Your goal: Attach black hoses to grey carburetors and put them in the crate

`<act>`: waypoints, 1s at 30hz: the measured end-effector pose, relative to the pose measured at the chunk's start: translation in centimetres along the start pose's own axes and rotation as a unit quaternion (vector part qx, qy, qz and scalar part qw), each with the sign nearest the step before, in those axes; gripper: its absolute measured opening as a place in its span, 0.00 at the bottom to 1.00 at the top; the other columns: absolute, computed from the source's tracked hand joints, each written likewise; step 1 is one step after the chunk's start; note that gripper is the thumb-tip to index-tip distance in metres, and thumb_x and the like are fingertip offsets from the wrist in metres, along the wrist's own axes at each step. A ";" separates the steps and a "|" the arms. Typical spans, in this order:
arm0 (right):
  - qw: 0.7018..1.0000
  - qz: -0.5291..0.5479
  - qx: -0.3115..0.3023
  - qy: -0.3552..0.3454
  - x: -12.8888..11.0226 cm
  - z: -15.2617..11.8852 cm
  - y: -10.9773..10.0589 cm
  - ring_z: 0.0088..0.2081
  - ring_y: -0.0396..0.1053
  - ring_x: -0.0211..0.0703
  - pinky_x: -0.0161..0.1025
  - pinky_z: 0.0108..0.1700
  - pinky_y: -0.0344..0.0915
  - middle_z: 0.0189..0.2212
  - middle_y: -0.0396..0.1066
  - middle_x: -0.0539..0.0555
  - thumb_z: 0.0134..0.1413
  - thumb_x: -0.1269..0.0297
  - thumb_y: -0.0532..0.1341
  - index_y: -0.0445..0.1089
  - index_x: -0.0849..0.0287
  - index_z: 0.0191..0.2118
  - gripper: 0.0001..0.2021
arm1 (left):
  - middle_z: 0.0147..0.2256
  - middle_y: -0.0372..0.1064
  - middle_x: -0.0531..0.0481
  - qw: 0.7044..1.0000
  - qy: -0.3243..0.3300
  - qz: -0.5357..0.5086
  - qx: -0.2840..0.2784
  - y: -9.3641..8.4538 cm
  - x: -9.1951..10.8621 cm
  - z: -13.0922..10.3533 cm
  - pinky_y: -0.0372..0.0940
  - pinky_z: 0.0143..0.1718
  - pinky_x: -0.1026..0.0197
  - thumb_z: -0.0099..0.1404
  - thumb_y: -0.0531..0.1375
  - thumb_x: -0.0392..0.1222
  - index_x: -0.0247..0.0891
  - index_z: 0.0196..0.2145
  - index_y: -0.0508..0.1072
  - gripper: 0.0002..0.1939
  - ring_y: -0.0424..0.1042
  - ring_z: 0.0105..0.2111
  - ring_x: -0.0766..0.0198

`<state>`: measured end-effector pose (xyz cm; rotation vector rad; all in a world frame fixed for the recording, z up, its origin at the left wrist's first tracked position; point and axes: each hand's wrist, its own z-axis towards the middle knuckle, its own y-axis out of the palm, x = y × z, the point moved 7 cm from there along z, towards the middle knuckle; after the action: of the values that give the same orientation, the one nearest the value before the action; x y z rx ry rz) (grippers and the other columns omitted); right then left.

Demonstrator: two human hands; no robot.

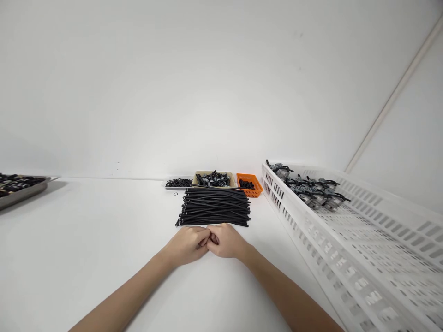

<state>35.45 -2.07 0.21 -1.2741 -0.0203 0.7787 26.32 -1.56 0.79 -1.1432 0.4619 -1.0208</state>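
My left hand (pixel 189 244) and my right hand (pixel 226 240) meet over the white table, knuckles and thumbs touching. Both are closed with the fingers curled inward. Whatever may lie inside them is hidden. Just beyond the hands is a pile of black rubber tubes (pixel 216 205), laid side by side across the table. A small black ring (pixel 175 193) lies alone to the left of the pile's far end.
Behind the tubes stand a clear tray (pixel 168 186) of black rings, a beige tray (pixel 231 175) of black and grey parts, and an orange basket (pixel 254 192) of short black pieces. A white crate (pixel 294 221) with metal assemblies (pixel 313 190) fills the right; a metal tray (pixel 34 188) sits far left.
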 end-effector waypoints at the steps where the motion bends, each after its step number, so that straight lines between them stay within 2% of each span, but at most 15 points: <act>1: 1.000 0.001 0.001 0.000 0.0 0.0 0.0 0.23 0.57 0.35 0.32 0.26 0.49 0.21 0.65 0.47 0.45 0.70 0.56 0.60 0.57 0.24 0.04 | 0.20 0.64 0.56 1.000 -0.002 0.000 -0.002 0.0 0.0 0.0 0.47 0.22 0.64 0.55 0.53 0.32 0.39 0.21 0.57 0.09 0.59 0.20 0.69; 30: 1.000 0.010 0.017 -0.018 0.2 0.1 0.1 0.22 0.56 0.34 0.32 0.26 0.48 0.20 0.63 0.46 0.43 0.70 0.54 0.53 0.56 0.23 0.07 | 0.20 0.64 0.56 1.000 -0.001 0.002 0.000 0.1 0.0 0.0 0.48 0.22 0.65 0.54 0.53 0.32 0.39 0.21 0.54 0.09 0.58 0.20 0.69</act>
<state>35.49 -1.93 0.08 -1.2302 -0.0237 0.8155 26.33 -1.56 0.73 -1.1422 0.4617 -1.0156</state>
